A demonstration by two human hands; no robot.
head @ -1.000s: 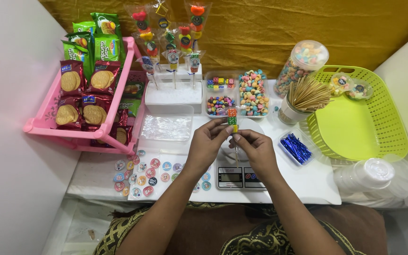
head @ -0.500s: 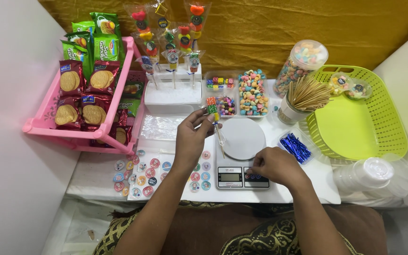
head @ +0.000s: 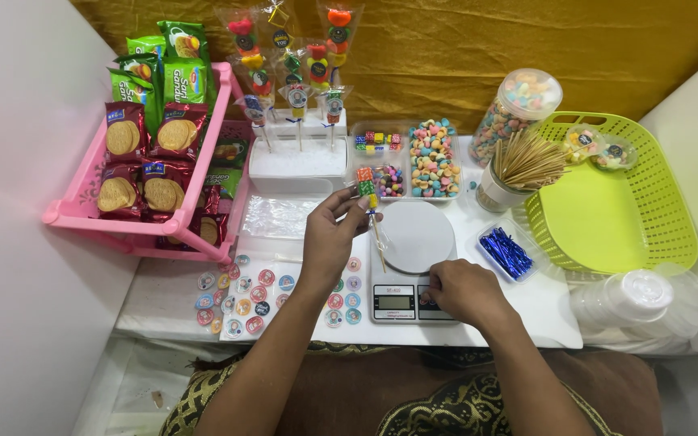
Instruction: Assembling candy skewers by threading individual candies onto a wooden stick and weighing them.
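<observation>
Your left hand [head: 329,238] pinches the candy skewer [head: 371,211] above the scale [head: 414,266]; your right hand [head: 464,292], fingers curled, presses its buttons. A tilted stick could shed candies.

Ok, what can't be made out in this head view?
- Scale: its display is too small to read, and the right hand covers the front right corner.
- Right hand: fingertips are curled under, so what they press is hidden.
- Candy skewer in the left hand: the individual sweets are too small to tell apart.
- Stacked white lids: the count is unclear where they overlap.
</observation>
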